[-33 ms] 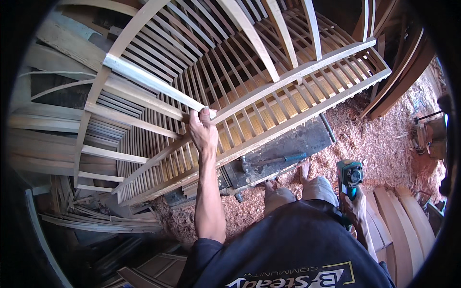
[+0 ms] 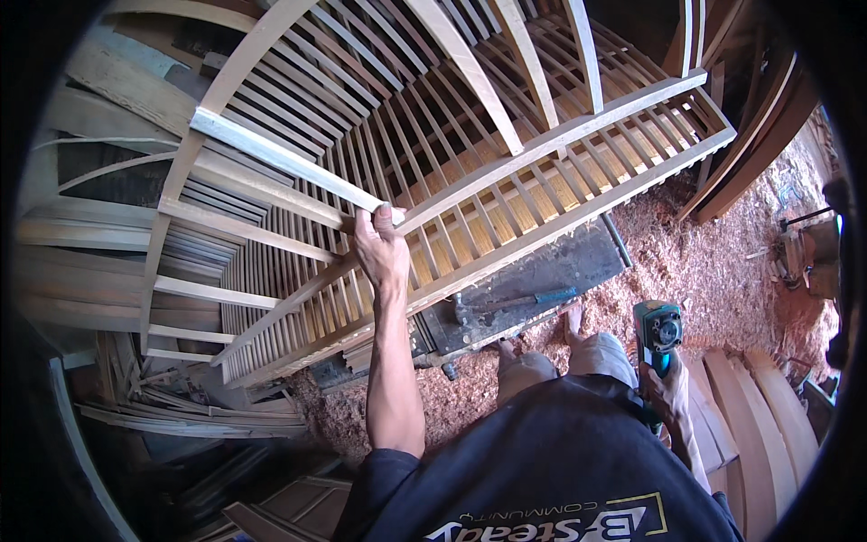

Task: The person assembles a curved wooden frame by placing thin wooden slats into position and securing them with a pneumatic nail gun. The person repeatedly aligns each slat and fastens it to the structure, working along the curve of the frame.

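My left hand (image 2: 382, 248) grips the near end of a pale wooden slat (image 2: 289, 163), thumb on top and fingers wrapped around. The slat's other end meets a curved wooden upright (image 2: 183, 167) at the left. My fingers are at the corner where the slat meets a long rail (image 2: 560, 144) of a large slatted wooden frame (image 2: 488, 257). Low on the right, my right hand (image 2: 666, 390) is closed around the grip of a teal and black handheld power tool (image 2: 659, 330). The tool is held beside my leg, apart from the frame.
Beneath the frame stands a dark bench (image 2: 533, 285) with a blue-handled tool (image 2: 553, 296) lying on it. Wood shavings (image 2: 695, 262) cover the floor around my bare feet. Curved boards (image 2: 754, 388) are stacked at right; loose wooden strips (image 2: 199, 415) lie at lower left.
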Demonstrator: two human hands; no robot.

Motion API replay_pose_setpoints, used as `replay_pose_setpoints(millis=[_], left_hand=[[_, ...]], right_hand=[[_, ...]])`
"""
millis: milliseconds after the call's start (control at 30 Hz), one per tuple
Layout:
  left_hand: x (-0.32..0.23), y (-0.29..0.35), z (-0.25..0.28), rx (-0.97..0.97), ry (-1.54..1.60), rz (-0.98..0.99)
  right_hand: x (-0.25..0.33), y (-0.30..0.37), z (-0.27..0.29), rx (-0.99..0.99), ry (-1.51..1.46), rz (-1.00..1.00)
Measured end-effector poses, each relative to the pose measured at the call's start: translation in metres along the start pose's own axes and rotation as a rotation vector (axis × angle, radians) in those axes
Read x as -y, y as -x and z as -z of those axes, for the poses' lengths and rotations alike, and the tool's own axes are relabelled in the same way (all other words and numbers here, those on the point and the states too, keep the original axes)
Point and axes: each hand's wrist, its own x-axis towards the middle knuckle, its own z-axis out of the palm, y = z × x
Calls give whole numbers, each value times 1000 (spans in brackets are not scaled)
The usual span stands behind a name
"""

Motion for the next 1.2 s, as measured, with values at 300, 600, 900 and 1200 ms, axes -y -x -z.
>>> replay_pose_setpoints(millis=[300, 600, 900, 1200], left_hand=[[2, 3, 3, -15, -11, -96], [-8, 1, -1, -11, -62, -28], [5, 4, 1, -9, 47, -86], [-4, 7, -7, -123, -1, 40]], right_hand=[[12, -21, 1, 89, -14, -41], [-2, -16, -1, -4, -34, -32], [5, -31, 5, 56, 8, 76], [7, -31, 9, 105, 22, 61]])
